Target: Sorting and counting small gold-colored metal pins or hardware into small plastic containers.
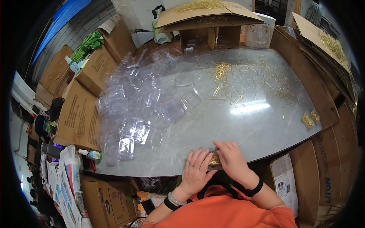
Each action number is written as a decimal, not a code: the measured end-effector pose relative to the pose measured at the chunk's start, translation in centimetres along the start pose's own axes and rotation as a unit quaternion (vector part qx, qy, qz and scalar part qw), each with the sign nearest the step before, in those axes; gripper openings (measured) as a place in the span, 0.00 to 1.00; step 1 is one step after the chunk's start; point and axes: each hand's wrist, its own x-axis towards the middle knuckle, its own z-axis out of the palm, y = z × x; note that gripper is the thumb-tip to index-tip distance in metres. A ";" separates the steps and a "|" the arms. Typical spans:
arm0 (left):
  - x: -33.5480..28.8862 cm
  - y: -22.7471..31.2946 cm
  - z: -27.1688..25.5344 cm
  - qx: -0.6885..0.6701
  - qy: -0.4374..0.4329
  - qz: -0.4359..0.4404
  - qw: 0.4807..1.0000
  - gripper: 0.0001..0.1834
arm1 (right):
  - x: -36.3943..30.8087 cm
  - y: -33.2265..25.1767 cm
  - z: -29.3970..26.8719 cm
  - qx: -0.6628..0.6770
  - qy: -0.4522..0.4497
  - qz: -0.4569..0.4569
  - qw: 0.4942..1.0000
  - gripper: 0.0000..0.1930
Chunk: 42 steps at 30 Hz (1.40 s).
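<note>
At the near edge of the table, a small clear plastic pack of gold wire hooks (214,159) lies between my hands. My left hand (195,169) closes on its left side, the thumb below and the fingers lying along it. From the right my right hand (231,161) grips the pack with bent fingers, which hide part of it. A loose pile of gold wire hooks (221,71) is at the far middle, with more scattered to its right. Clear plastic blister shells (134,131) are heaped over the left of the table.
Two small bundles of gold hooks (307,121) sit by the right edge. A cardboard barrier (319,85) lines that side. Cartons (78,118) border the left, beside a small bottle (91,154). A cardboard structure (209,21) stands at the back. The grey tabletop (182,136) reflects a lamp.
</note>
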 end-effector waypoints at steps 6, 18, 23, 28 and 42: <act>0.5 -0.1 -0.3 -0.028 0.070 -0.141 0.987 0.29 | -0.8 0.2 -2.8 0.108 -0.009 0.200 0.974 0.19; 1.3 0.5 0.7 -0.062 0.016 -0.056 0.996 0.43 | -3.8 -1.7 -1.8 0.075 0.083 0.150 0.982 0.10; 1.6 0.6 1.0 -0.047 0.010 -0.059 0.997 0.42 | 1.0 0.9 -1.5 0.037 0.113 0.009 0.993 0.14; 1.7 0.6 1.0 -0.062 0.015 -0.062 0.996 0.41 | 3.1 1.6 -0.7 0.066 0.036 0.051 0.996 0.14; 1.0 0.1 1.8 -0.050 0.012 -0.060 0.997 0.42 | 4.5 0.4 -1.7 -0.076 -0.024 0.083 0.993 0.05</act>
